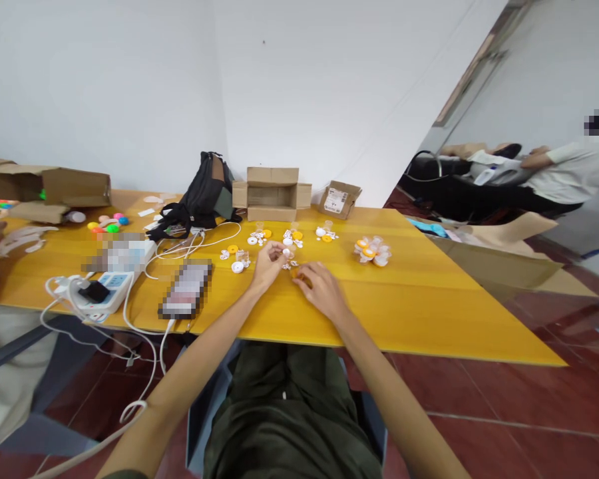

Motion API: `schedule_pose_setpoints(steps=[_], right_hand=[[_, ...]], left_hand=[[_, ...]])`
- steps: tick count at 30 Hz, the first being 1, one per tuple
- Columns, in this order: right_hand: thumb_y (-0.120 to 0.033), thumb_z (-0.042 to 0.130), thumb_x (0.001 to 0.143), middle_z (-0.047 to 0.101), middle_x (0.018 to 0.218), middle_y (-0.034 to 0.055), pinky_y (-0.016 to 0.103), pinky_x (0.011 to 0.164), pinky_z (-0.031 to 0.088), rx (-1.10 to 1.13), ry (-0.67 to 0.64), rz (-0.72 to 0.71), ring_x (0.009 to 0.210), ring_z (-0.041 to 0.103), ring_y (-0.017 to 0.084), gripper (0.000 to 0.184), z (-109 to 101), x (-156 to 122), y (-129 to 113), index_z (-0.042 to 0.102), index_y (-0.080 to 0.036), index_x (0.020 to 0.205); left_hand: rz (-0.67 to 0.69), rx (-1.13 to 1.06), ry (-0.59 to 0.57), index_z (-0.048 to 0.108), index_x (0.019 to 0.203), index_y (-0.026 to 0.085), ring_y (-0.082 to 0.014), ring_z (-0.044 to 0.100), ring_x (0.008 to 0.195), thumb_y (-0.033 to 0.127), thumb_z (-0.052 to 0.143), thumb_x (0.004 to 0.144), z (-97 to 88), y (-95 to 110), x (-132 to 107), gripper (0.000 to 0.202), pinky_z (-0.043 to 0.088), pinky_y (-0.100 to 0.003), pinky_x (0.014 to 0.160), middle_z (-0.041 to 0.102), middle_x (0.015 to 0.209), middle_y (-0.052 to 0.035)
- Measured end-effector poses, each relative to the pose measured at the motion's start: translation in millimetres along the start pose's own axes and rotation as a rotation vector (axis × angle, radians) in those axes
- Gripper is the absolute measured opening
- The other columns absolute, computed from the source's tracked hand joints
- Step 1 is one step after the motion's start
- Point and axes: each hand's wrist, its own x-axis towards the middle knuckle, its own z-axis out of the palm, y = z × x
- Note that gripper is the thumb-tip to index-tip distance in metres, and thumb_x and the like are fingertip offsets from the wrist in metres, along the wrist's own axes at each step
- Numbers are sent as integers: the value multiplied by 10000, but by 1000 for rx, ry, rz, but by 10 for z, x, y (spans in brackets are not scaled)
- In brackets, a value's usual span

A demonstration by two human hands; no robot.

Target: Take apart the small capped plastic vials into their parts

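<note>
My left grip (pixel 268 265) is nearly closed, thumb and fingertips drawn together on a small white part (pixel 286 253). The white part sits at the tips of the fingers, above the surface (pixel 404 306).

My right grip (pixel 323 287) is half curled, palm down. A yellow-orange part (pixel 294 271) lies at its fingertips; whether it is clasped or only touched, I cannot tell. Small printed white pieces (pixel 293 265) lie between the two grips.

Beyond my grips stand three sets of white, yellow and clear parts: the left set (pixel 258 235), the middle set (pixel 293 237) and the right set (pixel 326 233). A fourth set (pixel 235 261) lies to the left of my left grip. A cluster of clear-and-orange units (pixel 373 251) stands to the right, apart from both grips.

Markings: the small carton (pixel 339 201) bears a white label (pixel 335 200); its print is too small to read. The phone (pixel 186 289) screen is blurred.
</note>
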Motion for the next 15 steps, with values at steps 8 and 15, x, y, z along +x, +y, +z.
schedule_pose_setpoints(steps=[8, 15], right_hand=[[-255, 538, 928, 686, 973, 89, 428, 822, 520, -32, 52, -45, 915, 618, 274, 162, -5, -8, -95, 684, -278, 862], [-335, 474, 922, 662, 706, 38, 342, 632, 527, 573, -28, 266, 639, 604, 213, 216, 161, -47, -321, 601, -244, 774]], left_hand=[[45, 9, 11, 550, 791, 195, -103, 603, 669, 183, 715, 731, 116, 83, -16, 176, 488, -219, 657, 643, 763, 25], [138, -38, -73, 555, 825, 196, -99, 613, 728, 223, 714, 777, 554, 380, 120, 168, 475, -215, 692, 653, 833, 12]])
